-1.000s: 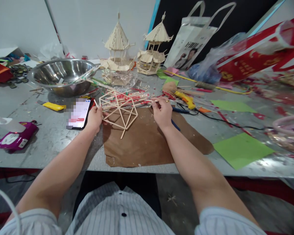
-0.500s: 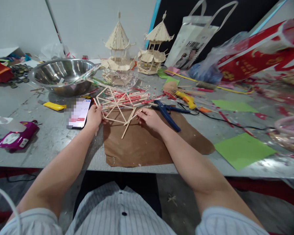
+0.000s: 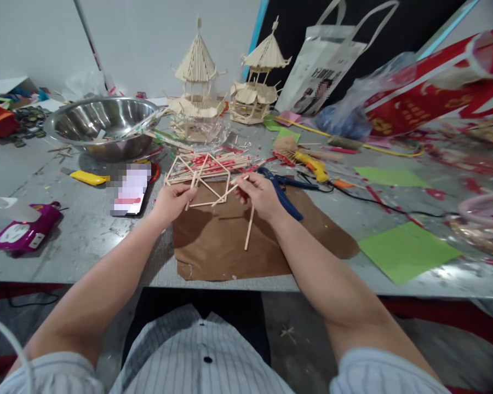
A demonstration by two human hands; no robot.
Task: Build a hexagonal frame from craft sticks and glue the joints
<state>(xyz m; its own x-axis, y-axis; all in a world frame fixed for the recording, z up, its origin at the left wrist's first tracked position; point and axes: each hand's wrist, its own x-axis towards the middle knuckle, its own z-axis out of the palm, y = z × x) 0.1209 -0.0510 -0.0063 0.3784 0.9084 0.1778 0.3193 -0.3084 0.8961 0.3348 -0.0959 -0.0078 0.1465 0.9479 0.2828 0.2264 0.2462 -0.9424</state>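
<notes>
A light wooden stick frame (image 3: 207, 183) shaped like a hexagon with spokes is held between both hands above a brown paper sheet (image 3: 238, 241). My left hand (image 3: 171, 201) pinches its near left part, fingers closed. My right hand (image 3: 259, 194) is closed on the frame's right side, and one long stick (image 3: 250, 227) hangs down from it toward the paper. Behind the frame lies a heap of loose wooden and red sticks (image 3: 217, 161).
A phone (image 3: 130, 190) lies left of the paper, a steel bowl (image 3: 102, 127) behind it. Blue pliers (image 3: 281, 191) and a yellow glue gun (image 3: 310, 164) lie to the right. Two stick pagoda models (image 3: 197, 82) stand at the back. Green paper (image 3: 406, 251) sits right.
Both hands have turned the stick frame and brought it nearer. My left hand moved right along it. A long stick now hangs down from my right hand.
</notes>
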